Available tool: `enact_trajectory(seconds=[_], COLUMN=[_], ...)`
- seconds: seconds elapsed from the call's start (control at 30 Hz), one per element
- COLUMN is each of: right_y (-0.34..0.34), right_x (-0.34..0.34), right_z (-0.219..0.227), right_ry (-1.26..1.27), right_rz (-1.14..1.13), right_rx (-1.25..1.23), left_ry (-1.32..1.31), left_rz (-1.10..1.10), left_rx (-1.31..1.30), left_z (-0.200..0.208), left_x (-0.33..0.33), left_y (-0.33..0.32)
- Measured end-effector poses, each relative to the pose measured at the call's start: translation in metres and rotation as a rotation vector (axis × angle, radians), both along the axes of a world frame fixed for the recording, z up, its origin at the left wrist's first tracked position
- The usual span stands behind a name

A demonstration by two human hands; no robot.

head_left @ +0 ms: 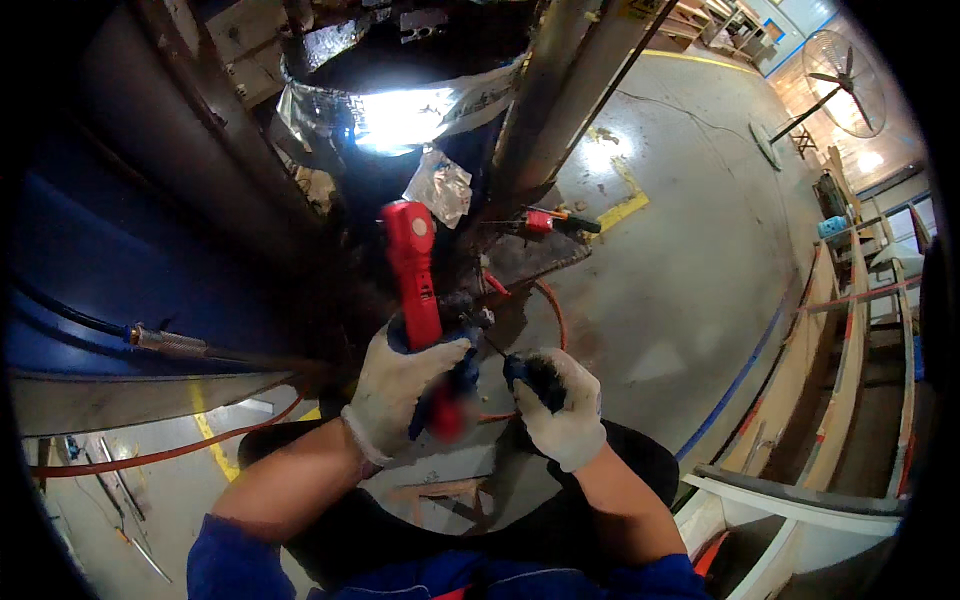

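My left hand (395,385), in a white glove with a dark blue palm, is closed round a long red work light (408,255). Its rounded head with a pale disc points up and away. Below my fingers, a red part blurs. My right hand (562,410), gloved alike, pinches a thin dark rod (496,348), its far end close to a small metal piece (482,318) by my left fingers. My right palm hides the rod's near end. Beyond the light, crumpled foil (440,188) hangs under a shiny foil band (400,118) on a dark machine.
A dark steel post (540,100) rises right of the foil. On a ledge lies a red and black tool (540,221). An orange hose (560,310) curls on the floor behind my right hand. Wooden racks (845,350) and a fan (840,85) stand at right; a blue panel (130,260) flanks me.
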State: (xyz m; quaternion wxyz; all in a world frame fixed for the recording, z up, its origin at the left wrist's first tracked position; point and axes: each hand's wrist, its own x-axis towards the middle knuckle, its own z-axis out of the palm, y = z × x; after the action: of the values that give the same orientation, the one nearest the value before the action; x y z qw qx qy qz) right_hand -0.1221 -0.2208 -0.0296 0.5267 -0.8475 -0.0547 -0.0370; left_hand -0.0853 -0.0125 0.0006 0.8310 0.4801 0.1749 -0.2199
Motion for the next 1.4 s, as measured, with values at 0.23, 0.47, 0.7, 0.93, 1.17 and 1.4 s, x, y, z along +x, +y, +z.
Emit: enact_trajectory(seconds=[0.23, 0.47, 0.7, 0.93, 1.17, 1.4], right_y=[0.005, -0.006, -0.001, -0.024, -0.007, 0.004], right_x=[0.007, 0.004, 0.004, -0.004, 0.006, 0.010], right_z=[0.018, 0.011, 0.025, 0.031, 0.043, 0.055], right_ry=[0.257, 0.706, 0.656, 0.397, 0.292, 0.303], right_rz=[0.125, -0.001, 0.075, 0.014, 0.003, 0.093], right_rx=[0.176, 0.545, 0.459, 0.284, 0.192, 0.112], left_ry=[-0.100, -0.100, -0.138, -0.136, -0.181, -0.203], left_rz=[0.014, -0.045, -0.028, 0.164, 0.108, 0.043], left_rx=[0.002, -0.049, 0.151, 0.021, 0.192, 0.184], left_z=[-0.010, -0.005, 0.006, 0.002, -0.014, 0.031], left_x=[0.002, 0.004, 0.005, 0.018, 0.014, 0.009], left_y=[0.009, 0.007, 0.009, 0.029, 0.034, 0.027])
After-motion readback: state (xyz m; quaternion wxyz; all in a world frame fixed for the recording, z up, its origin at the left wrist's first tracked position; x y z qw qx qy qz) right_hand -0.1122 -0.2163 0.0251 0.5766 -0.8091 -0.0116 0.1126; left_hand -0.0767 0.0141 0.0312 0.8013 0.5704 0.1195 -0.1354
